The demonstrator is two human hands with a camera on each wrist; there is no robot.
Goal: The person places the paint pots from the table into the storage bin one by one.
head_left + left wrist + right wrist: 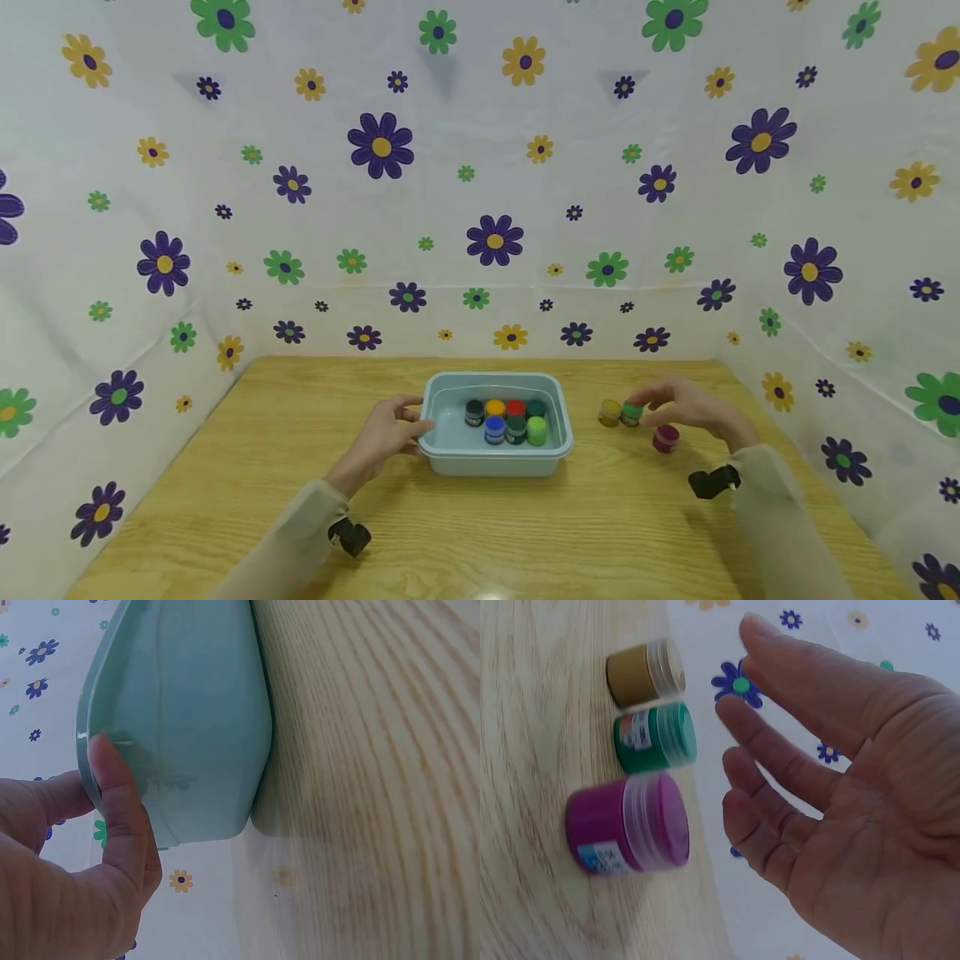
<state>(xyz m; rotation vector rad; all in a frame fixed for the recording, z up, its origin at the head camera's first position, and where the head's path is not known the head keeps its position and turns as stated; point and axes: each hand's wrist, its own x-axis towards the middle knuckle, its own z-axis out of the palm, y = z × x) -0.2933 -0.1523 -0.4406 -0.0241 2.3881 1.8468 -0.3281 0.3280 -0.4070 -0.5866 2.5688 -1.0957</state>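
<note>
Left hand [384, 435]: thumb and fingers pinch the rim of the light-blue tray [495, 464] at its left end; seven jars [515, 429] stand inside, to the right of these fingers. Right hand [681, 406]: fingers loosely bent, partly spread, gripping nothing. The green jar [654, 737] stands upright just below the fingertips, a visible gap between them in the wrist view. The mustard jar [643, 673] stands beside it, left of the fingertips. The magenta jar [628, 823] stands below the hand, nearer the wearer than the fingertips.

Tub [199, 712] cut off in left-wrist view
</note>
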